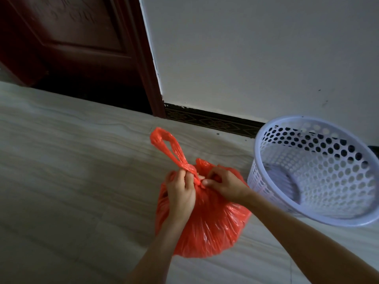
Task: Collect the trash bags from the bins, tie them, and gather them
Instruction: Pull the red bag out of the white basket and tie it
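A full red trash bag (pixel 207 226) sits on the pale tiled floor in front of me. Its top is gathered into a twisted neck, and one handle loop (pixel 167 146) sticks up and to the left. My left hand (pixel 181 193) grips the neck at the base of that loop. My right hand (pixel 225 185) pinches the plastic at the knot from the right side, fingers closed on it. An empty white perforated bin (pixel 315 171) stands just right of the bag, close to my right forearm.
A white wall with a dark patterned skirting board (pixel 211 119) runs behind the bag and bin. A dark red wooden door and frame (pixel 82 48) stand at the upper left. Pale floor tiles (pixel 71 171) stretch out to the left.
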Tool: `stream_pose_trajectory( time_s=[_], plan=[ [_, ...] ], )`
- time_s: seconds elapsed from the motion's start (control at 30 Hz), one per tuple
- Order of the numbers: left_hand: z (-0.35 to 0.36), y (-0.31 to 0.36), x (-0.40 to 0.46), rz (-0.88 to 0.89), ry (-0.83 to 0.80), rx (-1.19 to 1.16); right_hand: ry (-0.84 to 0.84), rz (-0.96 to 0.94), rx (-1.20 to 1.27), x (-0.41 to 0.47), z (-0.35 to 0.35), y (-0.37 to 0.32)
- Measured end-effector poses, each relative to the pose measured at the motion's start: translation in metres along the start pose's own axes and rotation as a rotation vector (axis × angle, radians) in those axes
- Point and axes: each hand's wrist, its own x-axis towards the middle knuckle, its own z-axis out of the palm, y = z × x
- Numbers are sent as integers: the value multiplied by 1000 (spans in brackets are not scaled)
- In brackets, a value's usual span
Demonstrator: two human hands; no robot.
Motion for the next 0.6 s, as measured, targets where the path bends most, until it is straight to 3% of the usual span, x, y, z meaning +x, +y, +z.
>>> stream_pose_trajectory(
  time_s=[0.2, 0.4, 0.6],
  plan=[
    [7, 5, 18, -428, 22, -322, 15, 6, 139, -5, -13, -6],
    [10, -7, 28, -588, 37, -531, 151, -64, -341, -5, -19, -9],
    [7, 1, 28, -550, -27, -692, 97, 36, -276, -5, -15, -16]
  ],
)
